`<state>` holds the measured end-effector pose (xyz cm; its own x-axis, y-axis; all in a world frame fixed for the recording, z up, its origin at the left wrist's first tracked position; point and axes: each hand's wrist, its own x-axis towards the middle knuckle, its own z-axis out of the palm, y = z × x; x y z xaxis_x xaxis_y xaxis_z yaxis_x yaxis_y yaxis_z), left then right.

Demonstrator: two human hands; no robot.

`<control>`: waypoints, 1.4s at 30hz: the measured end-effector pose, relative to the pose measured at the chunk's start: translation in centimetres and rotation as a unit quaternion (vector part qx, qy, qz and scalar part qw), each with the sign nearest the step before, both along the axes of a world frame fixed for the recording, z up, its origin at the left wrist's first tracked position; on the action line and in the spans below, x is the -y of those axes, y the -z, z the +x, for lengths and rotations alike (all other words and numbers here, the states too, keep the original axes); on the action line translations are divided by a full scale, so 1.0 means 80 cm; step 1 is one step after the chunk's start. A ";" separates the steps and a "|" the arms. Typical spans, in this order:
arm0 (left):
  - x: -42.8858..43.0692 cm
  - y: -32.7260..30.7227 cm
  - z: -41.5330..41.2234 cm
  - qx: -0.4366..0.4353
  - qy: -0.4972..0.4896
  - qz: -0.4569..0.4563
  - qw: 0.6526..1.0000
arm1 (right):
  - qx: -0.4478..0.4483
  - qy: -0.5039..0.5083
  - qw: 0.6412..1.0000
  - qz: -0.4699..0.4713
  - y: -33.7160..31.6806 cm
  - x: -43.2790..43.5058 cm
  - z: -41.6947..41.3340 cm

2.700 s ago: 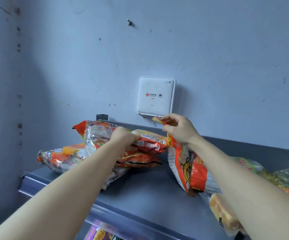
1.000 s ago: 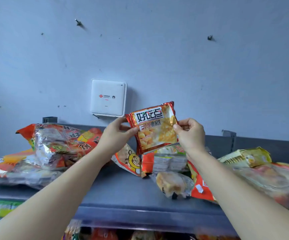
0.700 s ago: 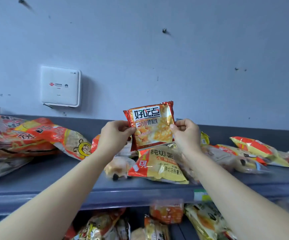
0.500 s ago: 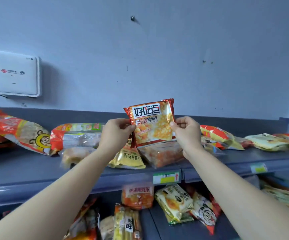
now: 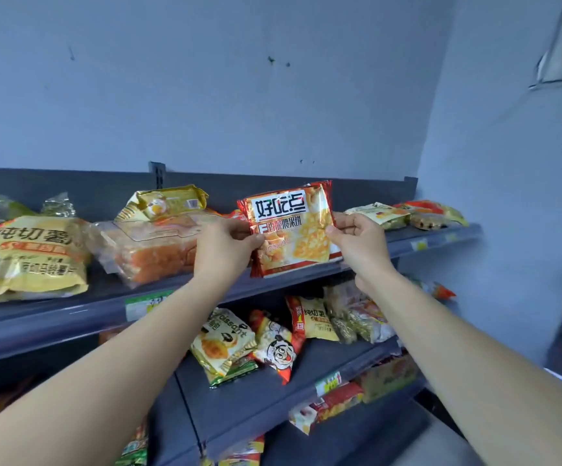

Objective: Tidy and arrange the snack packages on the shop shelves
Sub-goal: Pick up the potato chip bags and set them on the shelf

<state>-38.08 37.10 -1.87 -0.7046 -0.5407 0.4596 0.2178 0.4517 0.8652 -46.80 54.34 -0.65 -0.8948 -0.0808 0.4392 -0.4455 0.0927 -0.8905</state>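
I hold a red and gold snack packet (image 5: 291,230) upright in front of the top shelf (image 5: 71,317), label facing me. My left hand (image 5: 224,248) pinches its left edge and my right hand (image 5: 357,245) pinches its right edge. Behind it on the top shelf lie a big yellow chip bag (image 5: 27,257), a clear bread pack (image 5: 148,247) with a yellow packet (image 5: 165,203) on top, and small packets (image 5: 404,213) at the right end.
The middle shelf (image 5: 273,395) holds a croissant bag (image 5: 224,346), a red cartoon-face bag (image 5: 278,346) and other packets. A lower shelf carries a long red pack (image 5: 326,406). A side wall (image 5: 508,196) closes off the right end.
Both hands kept the packet held up while I moved right along the shelves. The white wall box and the left snack pile have left the view; the right shelf end and wall appeared.
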 end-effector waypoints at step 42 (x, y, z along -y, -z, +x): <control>-0.102 0.382 -0.354 0.408 0.000 0.118 0.905 | 0.337 -0.179 0.855 0.353 0.383 -0.065 -0.426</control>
<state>-66.39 45.27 -32.41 -0.7575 -0.5563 -0.3418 -0.5369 0.2329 0.8109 -80.84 59.52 -31.32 -0.7880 -0.4345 -0.4362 0.0333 0.6774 -0.7349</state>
